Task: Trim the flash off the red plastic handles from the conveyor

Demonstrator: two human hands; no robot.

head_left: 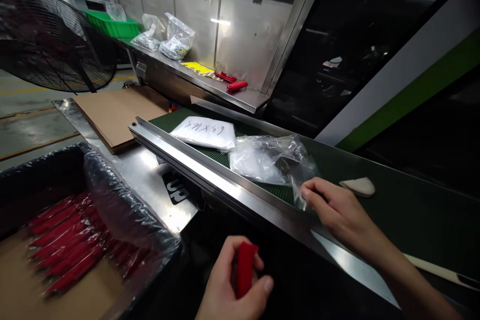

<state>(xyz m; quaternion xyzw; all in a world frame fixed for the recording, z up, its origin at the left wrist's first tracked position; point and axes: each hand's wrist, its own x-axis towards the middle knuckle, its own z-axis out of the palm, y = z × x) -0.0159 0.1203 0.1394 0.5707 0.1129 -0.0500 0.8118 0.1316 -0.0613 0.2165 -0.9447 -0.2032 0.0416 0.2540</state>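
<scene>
My left hand [225, 285], low in the centre, is closed around a small red part [245, 270]; its exact kind is not clear. On the right, my right hand [339, 207] pinches the edge of a clear plastic bag [297, 190] above the green conveyor belt [405, 205]. That bag lies by an opened pack of clear bags [255, 162]. Beyond it sits a white wrapped pack [206, 132] with handwriting on it. A pale flat piece [360, 186] rests on the belt past my right hand.
At lower left, a plastic-lined box [127, 210] holds several bagged red parts [71, 245]. A metal rail [210, 172] edges the belt. Red pieces [237, 86] and bags of small hardware [176, 42] occupy the back shelf. Cardboard sheets [116, 110] and a fan [48, 35] stand left.
</scene>
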